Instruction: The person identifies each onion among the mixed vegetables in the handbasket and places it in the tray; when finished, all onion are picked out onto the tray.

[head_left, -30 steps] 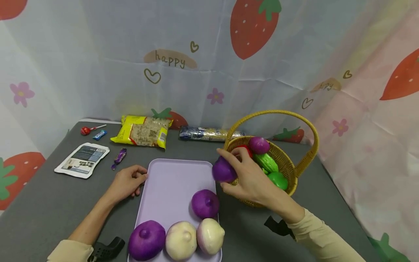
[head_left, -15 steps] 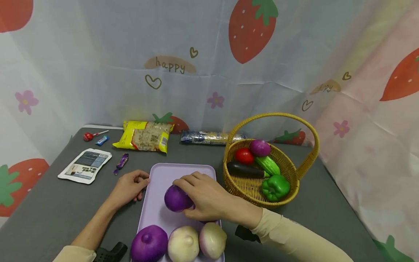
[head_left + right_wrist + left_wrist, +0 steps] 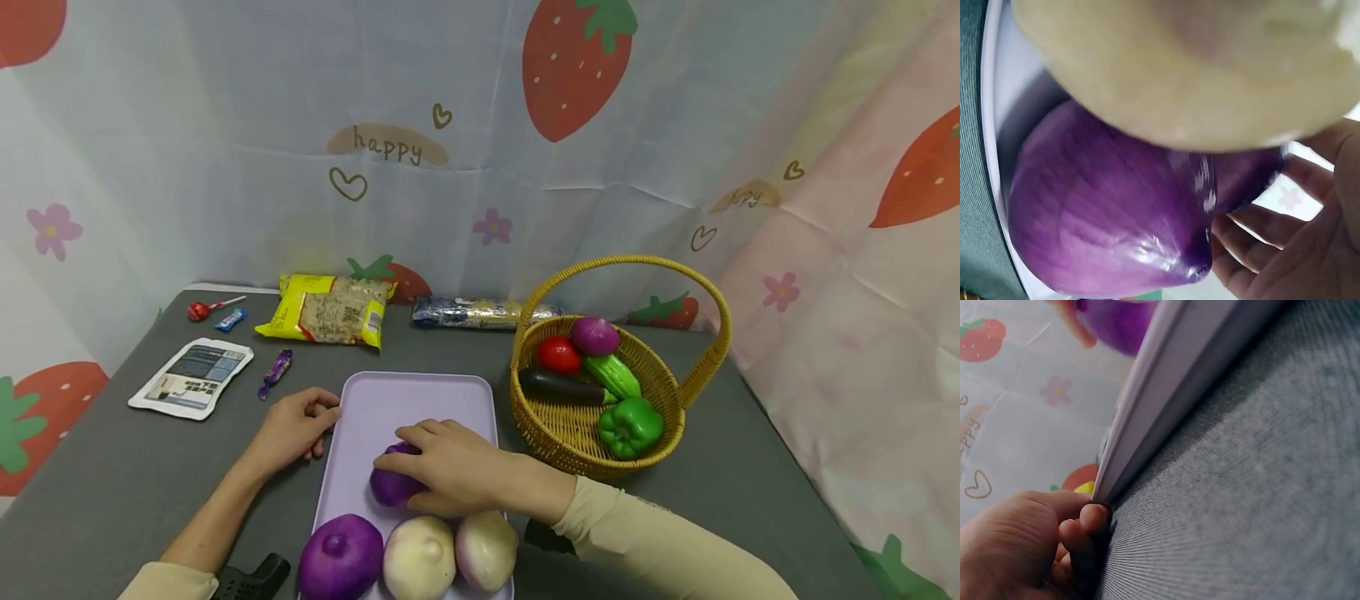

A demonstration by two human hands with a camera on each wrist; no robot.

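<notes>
My left hand pinches the left rim of a lilac tray between thumb and finger; the left wrist view shows the tray rim there. Over the tray, my right hand grips a purple onion, low by its surface. Another purple onion shows in the right wrist view, but the hand hides it in the head view. Along the tray's near end are a larger purple onion, a cream onion-shaped bulb and a cream bulb with a purplish side.
A wicker basket at right holds a tomato, a purple onion, an eggplant, a ridged green vegetable and a green pepper. Behind lie a yellow bag and a shiny packet; a white pouch, candies and lollipop lie left.
My right hand has carried the purple onion from the basket leftward to the tray and lowered it there. The left hand has stayed at the tray's rim.
</notes>
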